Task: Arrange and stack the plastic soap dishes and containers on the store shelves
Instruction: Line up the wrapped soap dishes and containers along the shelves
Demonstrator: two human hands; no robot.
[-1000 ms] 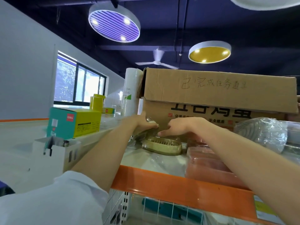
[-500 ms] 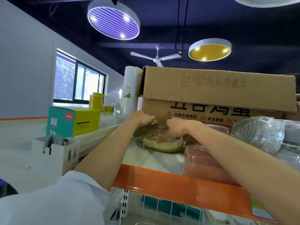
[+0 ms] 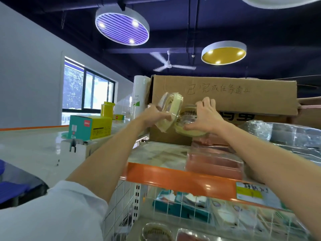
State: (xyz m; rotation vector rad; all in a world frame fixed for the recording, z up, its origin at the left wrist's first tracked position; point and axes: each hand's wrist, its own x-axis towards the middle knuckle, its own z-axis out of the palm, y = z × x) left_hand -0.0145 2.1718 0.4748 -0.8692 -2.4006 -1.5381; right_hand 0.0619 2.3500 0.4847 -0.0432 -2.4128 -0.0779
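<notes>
**Two cream soap dishes held up over the top shelf**

We have both hands raised in front of the cardboard box [image 3: 224, 94]. Our left hand [image 3: 154, 117] is closed around a cream soap dish [image 3: 171, 110] wrapped in clear film, thumb across its face, tipping it up on edge so it stands tilted above and to the right of the knuckles. Our right hand [image 3: 205, 117] curls over a second cream dish [image 3: 189, 126], fingers spread on its far rim and fingertips pinching its near rim; this one lies closer to flat, just below the palm. The two dishes touch or nearly touch between our hands; we cannot tell which.

Below our right wrist a stack of pink containers [image 3: 215, 159] rests on the shelf [image 3: 173, 178], whose front edge is orange. Further right of that hand lie wrapped grey dishes [image 3: 284, 136]. Beyond our left forearm stands a teal and yellow box [image 3: 90, 126], and behind the left hand a white roll [image 3: 139, 96] stands upright beside the carton.
</notes>
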